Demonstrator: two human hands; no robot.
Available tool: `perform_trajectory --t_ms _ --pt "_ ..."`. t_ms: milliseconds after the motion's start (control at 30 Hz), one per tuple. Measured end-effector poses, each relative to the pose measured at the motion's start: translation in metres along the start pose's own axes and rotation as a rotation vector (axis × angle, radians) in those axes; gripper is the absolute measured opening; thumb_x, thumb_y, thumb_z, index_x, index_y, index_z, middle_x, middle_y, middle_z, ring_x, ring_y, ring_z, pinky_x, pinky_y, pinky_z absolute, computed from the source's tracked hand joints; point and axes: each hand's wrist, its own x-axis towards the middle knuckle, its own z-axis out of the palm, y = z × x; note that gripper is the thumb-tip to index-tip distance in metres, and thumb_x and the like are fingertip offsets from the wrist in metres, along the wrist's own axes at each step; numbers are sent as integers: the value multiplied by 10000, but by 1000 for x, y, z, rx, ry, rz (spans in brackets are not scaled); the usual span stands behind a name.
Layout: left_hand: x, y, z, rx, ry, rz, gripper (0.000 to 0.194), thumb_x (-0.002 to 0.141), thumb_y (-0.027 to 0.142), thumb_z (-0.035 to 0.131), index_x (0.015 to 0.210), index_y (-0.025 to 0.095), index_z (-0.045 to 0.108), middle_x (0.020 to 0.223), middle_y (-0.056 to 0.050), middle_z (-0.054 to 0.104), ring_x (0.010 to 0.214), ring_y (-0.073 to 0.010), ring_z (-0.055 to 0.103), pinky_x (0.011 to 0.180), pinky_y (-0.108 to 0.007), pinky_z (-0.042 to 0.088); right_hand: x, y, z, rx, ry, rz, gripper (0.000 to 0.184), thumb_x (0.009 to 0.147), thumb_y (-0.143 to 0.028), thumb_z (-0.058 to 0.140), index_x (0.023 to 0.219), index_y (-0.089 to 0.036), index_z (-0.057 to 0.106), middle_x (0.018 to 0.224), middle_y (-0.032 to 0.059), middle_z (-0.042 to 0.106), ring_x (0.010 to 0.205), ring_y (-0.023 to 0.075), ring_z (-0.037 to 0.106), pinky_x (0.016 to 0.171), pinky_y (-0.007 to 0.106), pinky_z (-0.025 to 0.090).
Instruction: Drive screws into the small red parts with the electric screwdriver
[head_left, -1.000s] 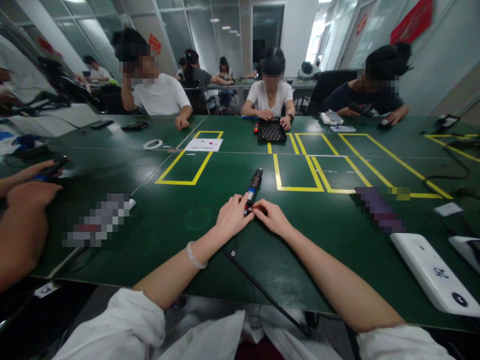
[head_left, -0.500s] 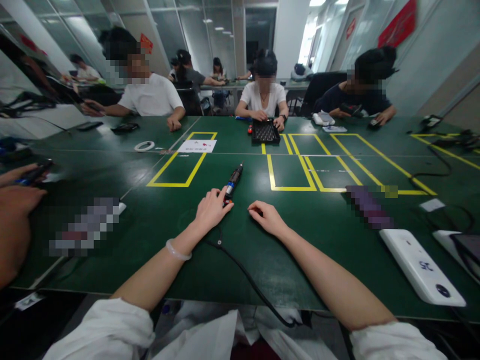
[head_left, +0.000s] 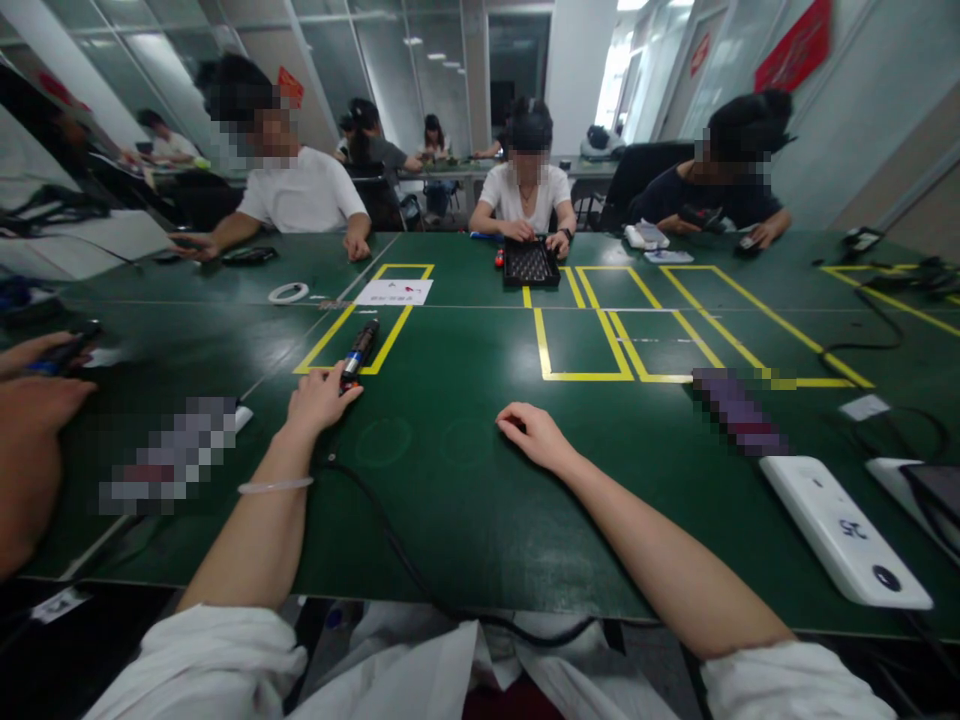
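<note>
My left hand [head_left: 319, 402] is closed on the rear end of a corded electric screwdriver [head_left: 358, 357], dark with a blue band and a red end. The screwdriver points away from me, over the yellow tape outline at the left of the table. Its black cable [head_left: 390, 535] runs back past my wrist to the table's front edge. My right hand [head_left: 534, 435] rests on the green table [head_left: 465, 540] near the middle, fingers curled in, and nothing shows in it.
A white power bank [head_left: 846, 532] lies at the right beside a blurred dark phone-like object [head_left: 739, 410]. White paper [head_left: 394, 291] and a tape ring [head_left: 288, 293] lie ahead on the left. Across the table a person works over a black tray [head_left: 531, 280]. Another person's hand [head_left: 49, 420] is at far left.
My left hand has carried the screwdriver leftward and a little forward from the table's middle, onto the left tape outline. The cable has swung left with it. My right hand has stayed in place.
</note>
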Motion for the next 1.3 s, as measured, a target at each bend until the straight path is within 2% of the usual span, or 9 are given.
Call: perform_trajectory --t_ms 100,200,367,500,733,867,967,1133,1300 --pt "2 -18 0 1 1 -46 654 908 557 409 1459 218 317 1409 -184 396 1181 -386 450 932 -492 416 0 0 0 -3 -6 -3 118 914 -231 526 893 -185 632 858 44 656 803 171 587 752 292 438" --pt "-3 -22 0 -6 45 -72 634 906 539 416 1439 200 361 1388 -201 423 1164 -394 467 922 -484 418 0 2 1 -10 -8 -7 113 913 -230 531 896 -188 634 855 41 654 805 168 583 753 287 434" --pt "-14 -10 -2 -3 207 -35 563 867 445 517 1354 169 456 1302 -225 483 1160 -384 474 926 -472 409 1 1 2 -24 -12 -6 119 918 -226 528 886 -184 634 845 38 649 805 162 576 747 277 426" --pt "-16 -3 -5 4 205 -43 422 831 383 569 1178 143 547 1215 -210 522 1101 -360 508 884 -443 422 1 -1 1 -20 -17 -9 115 916 -219 530 888 -181 635 853 41 653 807 162 576 752 279 429" --pt "-16 0 -5 -30 270 -79 352 906 392 418 1059 124 589 1142 -198 562 1001 -327 544 824 -423 430 1 2 2 -29 -16 -16 104 911 -214 538 881 -182 632 833 38 649 798 162 572 747 281 424" --pt "-20 27 -9 -219 345 -11 347 907 394 425 1081 149 599 1095 -148 621 969 -284 575 819 -377 435 2 1 3 -31 -16 -14 105 911 -219 540 873 -183 632 822 36 646 783 162 565 728 280 414" --pt "-33 69 -16 -499 232 180 347 898 423 450 1062 171 623 970 -81 674 880 -223 613 804 -324 447 2 1 2 -20 -12 -15 109 910 -216 537 868 -184 632 831 39 650 787 165 565 716 278 412" --pt "-69 149 -25 -869 -169 561 409 915 442 444 1157 170 629 906 -49 685 835 -170 627 799 -290 459 1 4 3 6 -6 -11 83 895 -211 544 907 -191 624 824 31 650 774 162 571 716 281 421" --pt "-90 190 -14 -1089 -449 678 507 914 389 480 1354 138 490 830 -35 631 757 -142 582 726 -272 461 -1 5 5 178 -51 -48 273 866 -186 555 1138 -201 534 842 7 658 723 138 595 707 265 456"
